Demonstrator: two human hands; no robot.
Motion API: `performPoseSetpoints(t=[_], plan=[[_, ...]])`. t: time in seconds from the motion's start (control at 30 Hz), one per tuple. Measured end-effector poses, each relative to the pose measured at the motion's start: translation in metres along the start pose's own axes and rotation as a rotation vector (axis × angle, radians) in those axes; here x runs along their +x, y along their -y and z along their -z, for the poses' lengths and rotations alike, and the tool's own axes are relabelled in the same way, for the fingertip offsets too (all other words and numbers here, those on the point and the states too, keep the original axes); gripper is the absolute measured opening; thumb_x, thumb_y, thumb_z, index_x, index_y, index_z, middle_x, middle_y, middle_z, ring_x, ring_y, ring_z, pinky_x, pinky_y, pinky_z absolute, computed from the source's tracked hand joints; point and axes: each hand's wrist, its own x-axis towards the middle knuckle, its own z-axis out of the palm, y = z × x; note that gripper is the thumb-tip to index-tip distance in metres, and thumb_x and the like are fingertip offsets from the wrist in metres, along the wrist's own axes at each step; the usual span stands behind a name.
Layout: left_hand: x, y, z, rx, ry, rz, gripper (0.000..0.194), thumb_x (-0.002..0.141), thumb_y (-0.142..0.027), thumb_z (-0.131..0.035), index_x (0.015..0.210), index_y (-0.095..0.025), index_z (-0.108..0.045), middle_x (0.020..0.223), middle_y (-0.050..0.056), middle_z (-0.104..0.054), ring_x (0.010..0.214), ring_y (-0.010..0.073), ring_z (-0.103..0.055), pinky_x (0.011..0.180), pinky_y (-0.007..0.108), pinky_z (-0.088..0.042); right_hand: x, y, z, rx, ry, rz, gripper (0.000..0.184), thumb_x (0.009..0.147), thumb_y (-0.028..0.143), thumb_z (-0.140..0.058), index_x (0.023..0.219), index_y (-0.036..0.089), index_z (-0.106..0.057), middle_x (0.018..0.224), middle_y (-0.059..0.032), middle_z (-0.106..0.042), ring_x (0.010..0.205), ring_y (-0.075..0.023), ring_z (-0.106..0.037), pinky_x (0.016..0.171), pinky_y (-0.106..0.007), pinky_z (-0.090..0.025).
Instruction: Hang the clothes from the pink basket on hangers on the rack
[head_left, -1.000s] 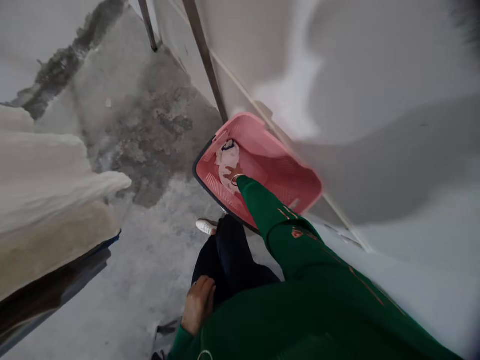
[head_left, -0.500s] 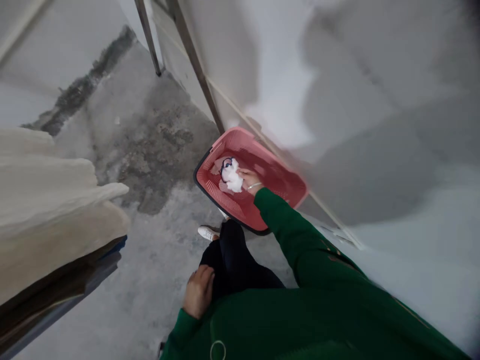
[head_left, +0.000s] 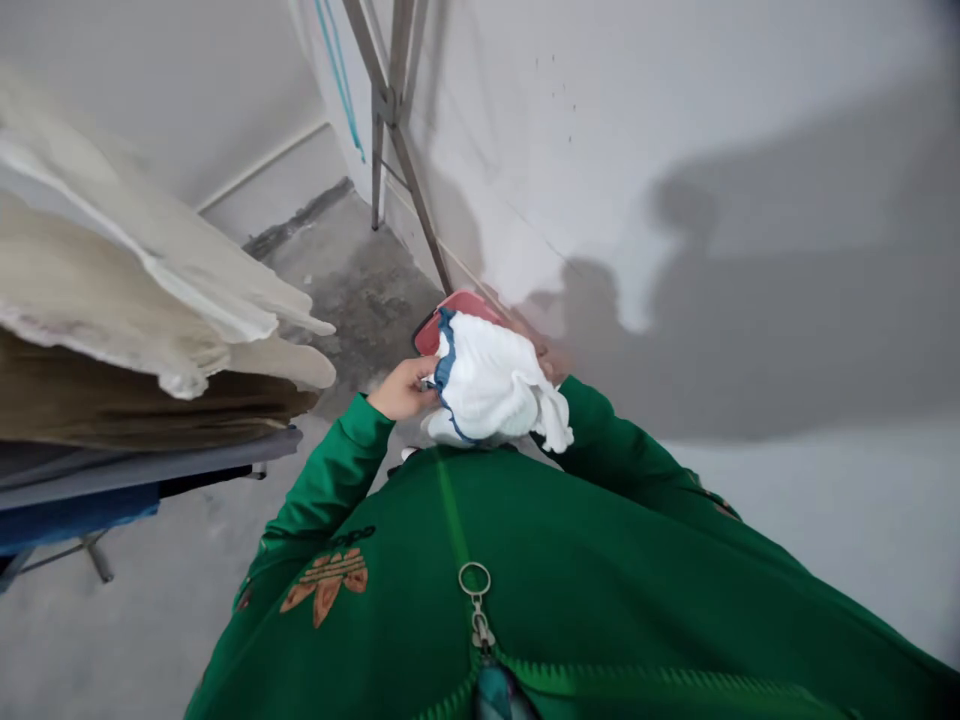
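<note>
In front of my waist hangs a white garment with a blue ruffled trim, partly unfolded. My left hand pinches it by the blue-trimmed edge at its left side. At its right side, my right hand grips the cloth; the garment hides part of that hand. Behind and below the garment is the pink laundry basket, of which only the far end shows. What lies in the basket is hidden.
On the left, several garments in cream, brown, grey and blue hang on a drying rack. Folded metal legs lean by the white wall, with turquoise cords beside them. The concrete floor is stained.
The white garment has come up out of the basket to waist height and is spread wider. My left hand has risen from my thigh and taken hold of its trim. The view has tilted up.
</note>
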Motion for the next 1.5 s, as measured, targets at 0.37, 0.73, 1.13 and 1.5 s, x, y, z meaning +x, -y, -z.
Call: performPoseSetpoints(t=[0.37,0.73,1.13,1.5], plan=[[-0.068,-0.056,0.060,-0.235,-0.245,0.043,0.064,0.064,-0.063,-0.077,0.105,-0.018,-0.059,0.147,0.017,-0.041,0.127,0.0301,-0.051,0.098,0.043,-0.050,0.037,0.051,-0.060,-0.331,-0.164,0.508,0.050,0.050,0.064,-0.069,0.068,0.021,-0.050,0.061,-0.0024,-0.047,0.077,-0.0249,-0.059,0.076,-0.045,-0.050],[-0.124,-0.062,0.076,-0.059,-0.757,0.207,0.050,0.058,-0.058,-0.080,0.070,-0.012,-0.062,0.062,-0.002,-0.058,0.061,0.0111,-0.053,0.062,0.023,-0.045,0.069,0.046,-0.093,-0.226,0.383,0.530,0.047,0.060,0.056,-0.073,0.057,0.021,-0.043,0.056,0.0009,-0.043,0.054,-0.0131,-0.047,0.059,-0.033,-0.045],[-0.120,-0.140,0.067,0.550,-0.741,0.188,0.012,0.069,-0.009,-0.053,0.078,-0.013,-0.059,0.068,-0.003,-0.053,0.068,0.0115,-0.049,0.068,0.024,-0.038,0.096,-0.025,-0.137,-1.138,0.205,0.475,0.030,0.080,0.035,-0.062,0.105,0.018,-0.063,0.094,-0.0053,-0.064,0.089,-0.0196,-0.060,0.084,-0.033,-0.048],[-0.203,-0.091,0.078,1.012,-0.983,0.675,0.009,0.078,-0.013,-0.049,0.080,-0.020,-0.053,0.087,0.007,-0.058,0.084,0.0221,-0.056,0.071,0.030,-0.042,0.096,0.004,-0.124,-1.213,0.010,0.834,0.025,0.069,0.006,-0.044,0.079,0.020,-0.061,0.081,-0.0029,-0.061,0.081,-0.0167,-0.058,0.077,-0.030,-0.046]])
